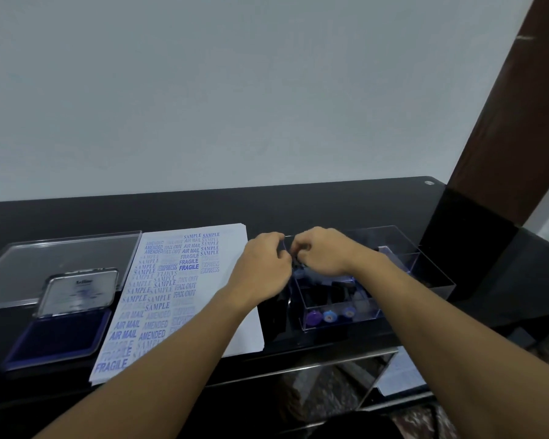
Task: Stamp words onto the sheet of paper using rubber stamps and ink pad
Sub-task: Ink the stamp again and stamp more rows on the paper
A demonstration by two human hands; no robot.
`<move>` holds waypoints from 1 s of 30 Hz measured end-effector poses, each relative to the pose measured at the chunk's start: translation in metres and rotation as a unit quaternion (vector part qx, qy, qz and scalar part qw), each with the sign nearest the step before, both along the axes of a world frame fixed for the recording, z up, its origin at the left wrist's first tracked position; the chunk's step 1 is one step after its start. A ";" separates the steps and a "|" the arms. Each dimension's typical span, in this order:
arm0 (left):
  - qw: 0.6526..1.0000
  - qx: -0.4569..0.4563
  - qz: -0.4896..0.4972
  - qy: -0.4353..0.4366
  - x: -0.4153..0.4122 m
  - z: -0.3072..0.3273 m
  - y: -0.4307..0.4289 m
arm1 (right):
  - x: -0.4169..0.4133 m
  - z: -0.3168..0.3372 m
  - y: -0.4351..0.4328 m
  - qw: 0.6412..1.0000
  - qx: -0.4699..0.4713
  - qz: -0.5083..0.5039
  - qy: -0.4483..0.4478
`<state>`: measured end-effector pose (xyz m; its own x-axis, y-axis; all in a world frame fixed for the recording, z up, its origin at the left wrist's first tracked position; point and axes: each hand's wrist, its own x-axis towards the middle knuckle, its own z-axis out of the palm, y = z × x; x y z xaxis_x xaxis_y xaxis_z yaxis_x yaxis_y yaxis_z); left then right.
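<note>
Lying at the middle left of the frame, a sheet of paper [187, 280] is covered in blue stamped words such as SAMPLE, FAX OUT, AIR MAIL, AMENDED, EXPRESS and FRAGILE. Just left of it, at the lower left, an ink pad [57, 337] is seen open, its dark blue surface exposed and its hinged lid [76, 294] tilted up behind it. A flat clear cover [45, 258] is seen further back on the black table [298, 207].

Right of the paper, a clear plastic box [339, 315] is seen with dark rubber stamps [336, 294] in it and three small round purple and blue pieces [328, 316] along its near wall. The left hand [263, 261] and the right hand [324, 251] are brought together over the far left corner of this box, fingers curled inward around a small dark item [296, 263]. Whether it is actually gripped by either hand cannot be told.
</note>
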<state>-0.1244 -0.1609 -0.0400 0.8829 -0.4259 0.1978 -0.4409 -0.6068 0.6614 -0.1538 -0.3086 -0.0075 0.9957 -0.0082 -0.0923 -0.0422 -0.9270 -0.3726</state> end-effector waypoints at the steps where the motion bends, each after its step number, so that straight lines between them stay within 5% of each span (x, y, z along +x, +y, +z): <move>1: 1.000 0.004 -0.003 -0.001 -0.002 -0.001 0.000 | 0.002 -0.003 0.002 1.000 -0.008 0.005 0.018; 14: 1.000 0.008 -0.026 0.007 -0.008 -0.002 0.012 | 0.003 -0.008 0.008 0.997 -0.047 -0.014 0.057; 30: 1.000 -0.011 0.017 0.013 0.000 0.006 0.070 | -0.005 0.015 0.006 0.991 0.032 -0.111 -0.060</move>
